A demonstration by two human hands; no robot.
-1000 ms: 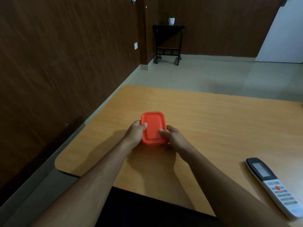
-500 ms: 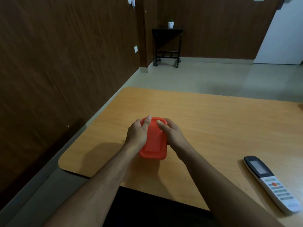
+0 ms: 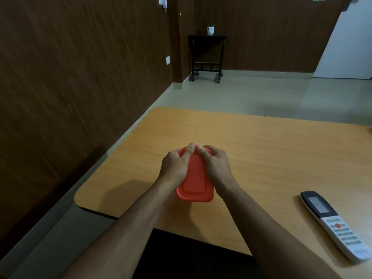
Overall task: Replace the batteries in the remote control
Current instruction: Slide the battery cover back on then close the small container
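Head view: both hands, left (image 3: 174, 170) and right (image 3: 215, 168), grip an orange box (image 3: 196, 183) tilted above the worktop (image 3: 261, 150), fingers curled round its sides, thumbs on its lid, while the remote (image 3: 333, 224) lies well apart at right.

The orange lidded container (image 3: 194, 178) has been drawn from flat on the wooden table (image 3: 261, 150) toward 6 o'clock and tipped, lid facing the camera; the left hand (image 3: 174, 168) and right hand (image 3: 216, 168) have wrapped further round it; both thumbs now meet at its 12 o'clock edge.
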